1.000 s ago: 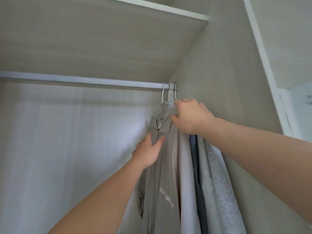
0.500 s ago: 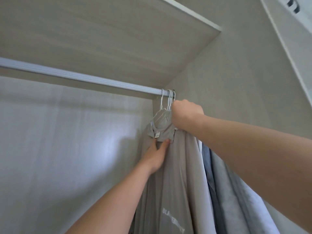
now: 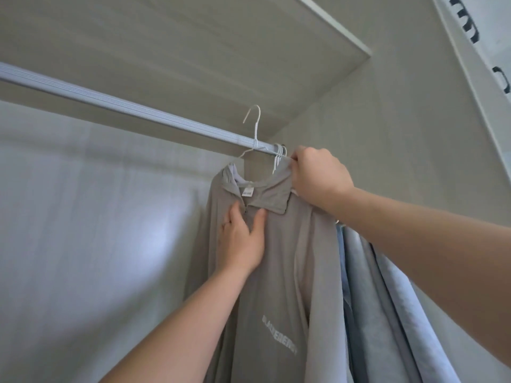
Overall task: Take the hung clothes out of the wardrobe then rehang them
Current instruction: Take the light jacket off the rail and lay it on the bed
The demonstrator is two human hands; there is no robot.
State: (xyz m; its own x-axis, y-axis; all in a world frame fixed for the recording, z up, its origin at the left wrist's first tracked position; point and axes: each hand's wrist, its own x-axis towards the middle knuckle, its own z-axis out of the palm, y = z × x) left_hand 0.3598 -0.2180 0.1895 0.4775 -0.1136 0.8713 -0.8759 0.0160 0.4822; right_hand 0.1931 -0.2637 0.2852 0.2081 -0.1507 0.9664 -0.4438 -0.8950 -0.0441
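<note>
The left grip (image 3: 240,241) lies released, fingers flat on the chest of the grey shirt (image 3: 276,286), just under its collar. Up and right, the right grip (image 3: 318,181) is clenched on the shirt's shoulder. Above both, the hanger hook (image 3: 257,125) stands clear of the rail (image 3: 138,109), so I judge this the take-out step. Next, draw it outward, left of the right grip. The shelf (image 3: 193,51) is close overhead, and other clothes (image 3: 373,272) and the side wall (image 3: 401,120) crowd the right.

Soft, even light; bluish sheen on back panel (image 3: 83,244); perhaps slight blur.
</note>
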